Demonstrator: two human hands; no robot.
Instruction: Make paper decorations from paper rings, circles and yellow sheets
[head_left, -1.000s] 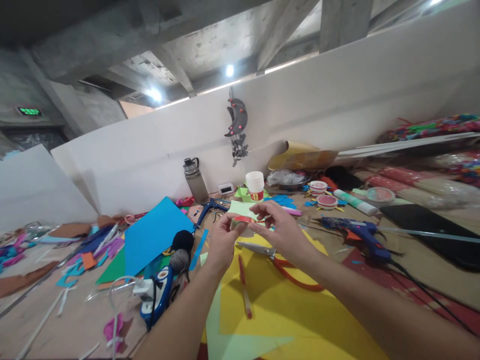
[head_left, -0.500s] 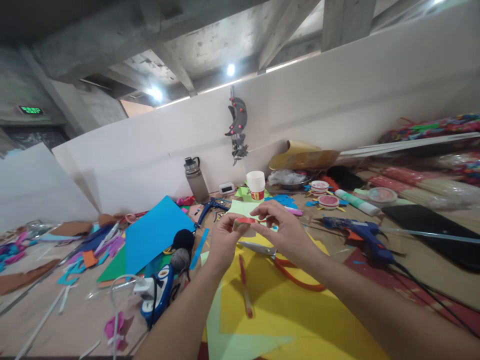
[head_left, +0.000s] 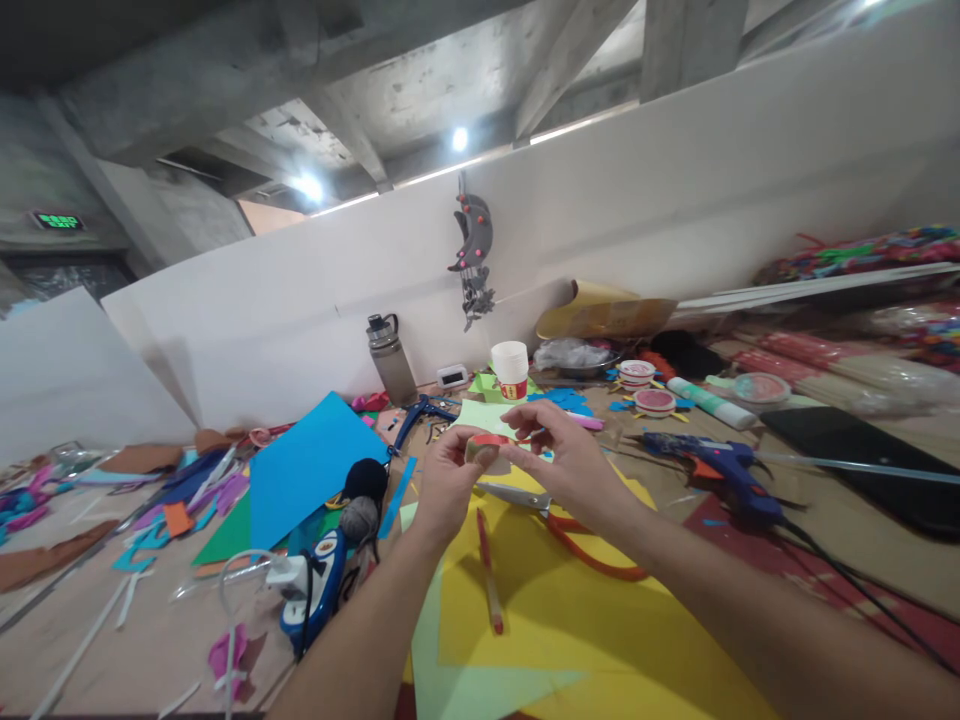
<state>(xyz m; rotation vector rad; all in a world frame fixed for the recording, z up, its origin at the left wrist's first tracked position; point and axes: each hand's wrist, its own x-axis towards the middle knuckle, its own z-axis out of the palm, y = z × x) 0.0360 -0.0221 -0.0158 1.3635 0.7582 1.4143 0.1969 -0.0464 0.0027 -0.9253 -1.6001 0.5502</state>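
In the head view, my left hand point(head_left: 446, 480) is closed round a small, shallow ring-shaped piece with a red edge point(head_left: 491, 441). The thumb and fingers of my right hand point(head_left: 559, 450) curl in from the other side and pinch at the piece's right end; the exact contact is too small to make out. Under my hands lie scissors with orange handles point(head_left: 592, 550), blades pointing left. A red pencil point(head_left: 489, 575) rests on yellow sheets point(head_left: 585, 640). Just beyond my fingers stands a white paper cup with a red band point(head_left: 510, 370).
To the right lies a blue glue gun point(head_left: 720, 470) with its cord, beside a black tablet-like slab point(head_left: 862, 460). Round red-and-white pieces point(head_left: 654, 402) sit behind it. Leftward are a blue sheet point(head_left: 315, 470), a power strip point(head_left: 319, 590) and a bottle point(head_left: 391, 360).
Both hands stay almost in the same place with the red-edged piece between them. The whole view has shifted very slightly; nothing on the table has visibly moved.
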